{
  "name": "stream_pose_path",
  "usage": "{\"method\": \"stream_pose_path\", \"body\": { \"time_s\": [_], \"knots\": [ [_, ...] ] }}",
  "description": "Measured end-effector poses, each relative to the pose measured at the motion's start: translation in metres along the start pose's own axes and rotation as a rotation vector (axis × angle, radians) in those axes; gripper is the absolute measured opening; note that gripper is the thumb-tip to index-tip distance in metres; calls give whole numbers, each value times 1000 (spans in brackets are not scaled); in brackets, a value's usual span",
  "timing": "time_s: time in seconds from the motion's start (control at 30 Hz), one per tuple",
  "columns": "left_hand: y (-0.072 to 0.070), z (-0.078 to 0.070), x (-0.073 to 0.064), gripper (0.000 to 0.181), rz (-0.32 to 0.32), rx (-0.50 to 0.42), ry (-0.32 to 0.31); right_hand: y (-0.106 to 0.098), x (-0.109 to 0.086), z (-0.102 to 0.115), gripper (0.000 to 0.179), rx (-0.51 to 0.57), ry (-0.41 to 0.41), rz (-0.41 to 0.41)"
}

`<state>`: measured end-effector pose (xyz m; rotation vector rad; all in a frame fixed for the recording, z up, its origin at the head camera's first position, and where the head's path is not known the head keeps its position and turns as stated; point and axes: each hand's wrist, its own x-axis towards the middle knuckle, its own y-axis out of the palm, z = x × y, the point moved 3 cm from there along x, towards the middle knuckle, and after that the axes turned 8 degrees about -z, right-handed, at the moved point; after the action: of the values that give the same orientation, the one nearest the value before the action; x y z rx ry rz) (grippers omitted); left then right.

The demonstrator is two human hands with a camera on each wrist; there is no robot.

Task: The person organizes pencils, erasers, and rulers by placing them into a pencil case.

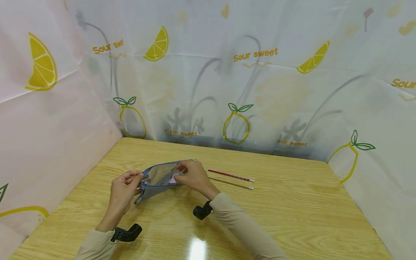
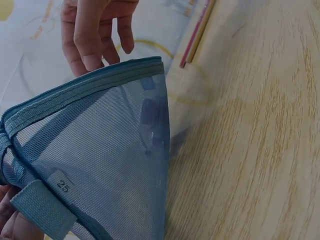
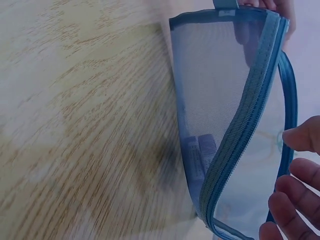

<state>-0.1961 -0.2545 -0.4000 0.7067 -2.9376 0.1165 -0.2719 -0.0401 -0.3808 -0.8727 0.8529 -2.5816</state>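
Note:
A blue mesh zip pouch (image 1: 155, 192) is tilted up with its zipper mouth spread apart. My left hand (image 1: 121, 191) grips its left end, near a small fabric tab (image 2: 44, 210) and a label marked 25. Over the mouth's right part hovers my right hand (image 1: 194, 177); its thumb and fingers are apart with nothing between them in the right wrist view, close by the far rim. Small purplish blocks (image 3: 201, 152) show through the mesh at the bottom of the pouch.
A red pencil (image 1: 230, 175) and a yellow pencil (image 1: 231, 183) lie side by side on the wooden table (image 1: 292, 213), right of the pouch. A lemon-print cloth (image 1: 201, 90) hangs behind the table and along its sides.

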Motion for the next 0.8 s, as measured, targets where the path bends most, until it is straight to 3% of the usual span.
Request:
{"method": "stream_pose_path", "body": {
  "time_s": [0.33,0.8],
  "knots": [
    [0,-1,-2,28,-2,-24,-17,-10,-5,5,17,-33,-76,-32],
    [0,1,-2,30,-9,-10,5,-24,-10,15,15,-44,-167,-66]
  ]
}}
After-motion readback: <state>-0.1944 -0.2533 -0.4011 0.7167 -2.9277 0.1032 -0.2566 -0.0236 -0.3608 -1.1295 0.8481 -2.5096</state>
